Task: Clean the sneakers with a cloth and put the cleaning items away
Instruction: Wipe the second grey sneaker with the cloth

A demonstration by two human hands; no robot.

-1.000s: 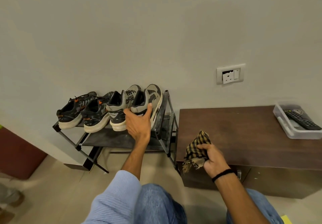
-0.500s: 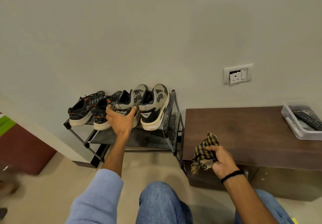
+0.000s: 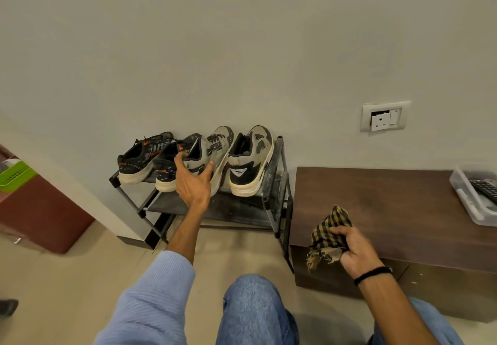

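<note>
On the shoe rack point(image 3: 277, 183), a black pair point(image 3: 142, 160) is left untouched at the left end. Just beside it, the heel of the left-hand grey sneaker point(image 3: 215, 148) is now clasped between the curled fingers and thumb of the left hand point(image 3: 192, 180), which has been shifted there from the right-hand grey sneaker point(image 3: 250, 162). Further right, the checked cloth point(image 3: 329, 233) is kept bunched in the closed fist of the right hand point(image 3: 355, 253) at the cabinet point(image 3: 390, 205) edge. One shoe is judged chosen, with wiping about to begin.

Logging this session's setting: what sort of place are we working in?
Likely a home hallway or room: a shoe rack of sneakers, a low wooden cabinet, a wall socket.
</note>
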